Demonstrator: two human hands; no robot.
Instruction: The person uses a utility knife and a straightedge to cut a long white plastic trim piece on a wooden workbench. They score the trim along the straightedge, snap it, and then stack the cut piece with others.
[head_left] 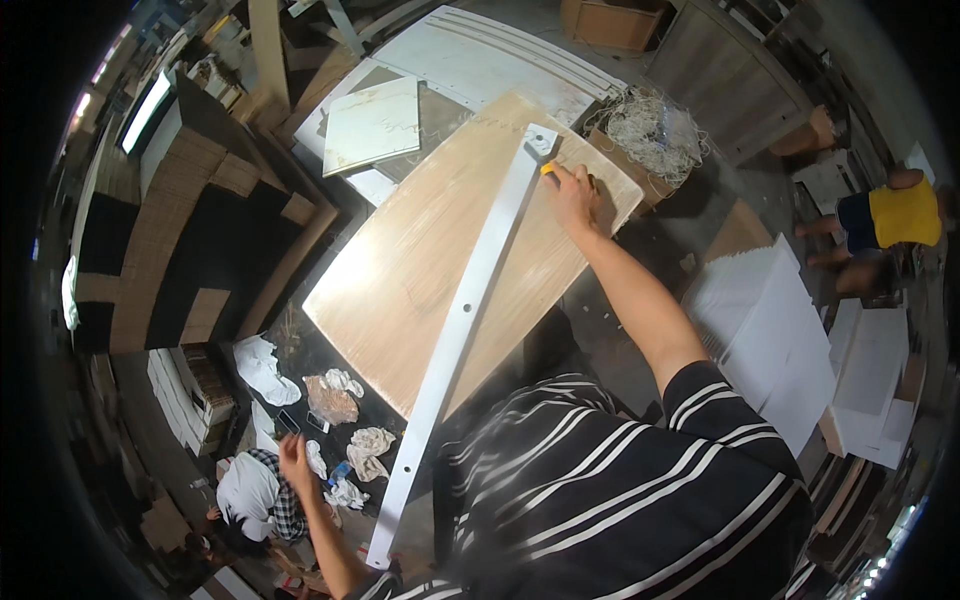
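Observation:
A long white strip (466, 308) with holes along it lies slantwise over a pale wood-grain board (400, 260) and sticks out past its near edge. At the strip's far end, my right hand (576, 196) is closed round a small hand tool (540, 158) with a grey head and a yellow-and-black grip. The tool's head touches or overhangs the strip; its exact kind is unclear. My left hand (295, 462) is off the board at the lower left, near crumpled rags. Its fingers are bent together, and what they hold, if anything, is too small to tell.
Crumpled rags (370, 448) and a dark phone-like object (287, 422) lie by the board's near left corner. A marbled panel (372, 125) rests beyond it. Tangled straps (655, 135) fill a box at right, near stacked white sheets (765, 330). Other people are around.

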